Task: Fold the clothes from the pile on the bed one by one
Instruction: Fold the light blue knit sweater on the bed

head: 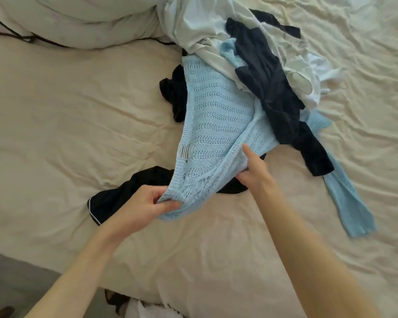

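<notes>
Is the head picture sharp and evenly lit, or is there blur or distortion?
Head view: soft, even light, no glare; the blue knit sweater shows its stitches clearly; the left hand and right hand look slightly soft; wide-angle bending stretches the forearms near the bottom edge.

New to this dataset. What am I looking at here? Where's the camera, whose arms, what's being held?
No robot: a person's two bare arms, filmed by one wide-angle camera on their head, looking down at a bed. The left hand pinches the near edge of a light blue knit top; the right hand grips the same top further along. Its far end is still tangled in the pile: a dark navy garment and white clothes. A black garment with white piping lies underneath.
</notes>
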Demonstrator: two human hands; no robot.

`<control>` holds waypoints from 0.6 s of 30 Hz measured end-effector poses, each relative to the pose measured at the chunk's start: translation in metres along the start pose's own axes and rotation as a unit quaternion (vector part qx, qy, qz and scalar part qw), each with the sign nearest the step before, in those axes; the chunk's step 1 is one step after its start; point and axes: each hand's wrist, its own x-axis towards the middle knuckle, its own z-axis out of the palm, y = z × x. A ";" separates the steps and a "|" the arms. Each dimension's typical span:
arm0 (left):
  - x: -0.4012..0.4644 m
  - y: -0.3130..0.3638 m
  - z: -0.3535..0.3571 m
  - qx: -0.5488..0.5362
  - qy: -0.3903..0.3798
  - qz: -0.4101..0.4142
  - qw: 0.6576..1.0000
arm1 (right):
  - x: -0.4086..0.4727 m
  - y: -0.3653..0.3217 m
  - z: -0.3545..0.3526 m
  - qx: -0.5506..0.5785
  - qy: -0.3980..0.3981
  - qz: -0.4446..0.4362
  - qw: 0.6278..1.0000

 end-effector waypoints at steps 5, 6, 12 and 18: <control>-0.010 0.016 -0.011 0.077 0.053 0.014 0.996 | -0.030 -0.022 0.014 -0.076 0.151 -0.211 0.963; -0.013 0.018 -0.015 0.119 0.075 0.012 0.990 | -0.044 -0.030 0.019 -0.098 0.136 -0.266 0.949; -0.032 0.073 -0.023 0.234 0.183 0.068 0.952 | -0.146 -0.079 0.072 -0.103 -0.022 -0.460 0.882; -0.062 0.177 -0.015 0.219 0.244 0.266 0.907 | -0.253 -0.089 0.096 -0.187 -0.157 -0.534 0.810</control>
